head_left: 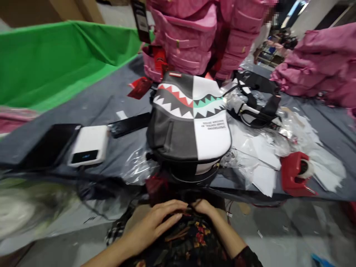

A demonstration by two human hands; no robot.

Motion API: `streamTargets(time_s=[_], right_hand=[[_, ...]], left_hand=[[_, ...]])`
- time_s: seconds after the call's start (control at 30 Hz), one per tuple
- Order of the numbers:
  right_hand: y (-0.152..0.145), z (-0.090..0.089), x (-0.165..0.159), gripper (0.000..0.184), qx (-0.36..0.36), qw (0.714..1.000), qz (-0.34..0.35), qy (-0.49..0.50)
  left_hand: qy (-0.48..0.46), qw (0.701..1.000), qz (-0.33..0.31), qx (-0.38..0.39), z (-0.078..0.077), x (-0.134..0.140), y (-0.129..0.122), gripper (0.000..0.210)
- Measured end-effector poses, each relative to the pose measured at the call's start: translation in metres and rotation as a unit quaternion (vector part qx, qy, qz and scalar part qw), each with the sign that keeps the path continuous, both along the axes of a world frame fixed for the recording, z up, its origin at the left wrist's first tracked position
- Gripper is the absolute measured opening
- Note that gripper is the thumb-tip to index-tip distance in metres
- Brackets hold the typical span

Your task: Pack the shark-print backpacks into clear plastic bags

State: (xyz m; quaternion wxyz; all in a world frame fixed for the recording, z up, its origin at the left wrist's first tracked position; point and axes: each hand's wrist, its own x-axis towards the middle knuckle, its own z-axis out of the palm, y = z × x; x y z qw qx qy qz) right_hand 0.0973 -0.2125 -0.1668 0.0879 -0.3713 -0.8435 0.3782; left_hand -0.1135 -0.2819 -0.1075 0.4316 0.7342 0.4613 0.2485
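Apparently I'm between steps: left hand [164, 219] lies with fingers loosely straight, right hand [204, 207] too hidden to tell; reaching the backpack [189, 122] on the bench [96, 105] calls for raising both.

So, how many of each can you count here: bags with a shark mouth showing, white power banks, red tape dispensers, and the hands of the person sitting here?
Shark-mouth bag: 1
White power bank: 1
Red tape dispenser: 1
Hands: 2, left hand and right hand
Total: 5
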Motion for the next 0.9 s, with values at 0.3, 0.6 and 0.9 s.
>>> streamTargets(time_s=[0.3,0.6,0.9], right_hand=[[0.018,0.125,0.193,0.038,-0.009,0.903,-0.379,0.203],[0.107,0.07,0.271,0.041,0.204,0.901,-0.382,0.001],[0.11,0.069,0.271,0.039,0.265,0.889,-0.372,-0.036]], left_hand=[[0.081,0.855,0.095,0.503,0.067,0.028,0.08,0.027],[0.065,0.882,0.04,0.465,0.051,0.039,0.081,0.027],[-0.036,0.958,0.01,0.286,0.063,0.024,0.081,0.023]])
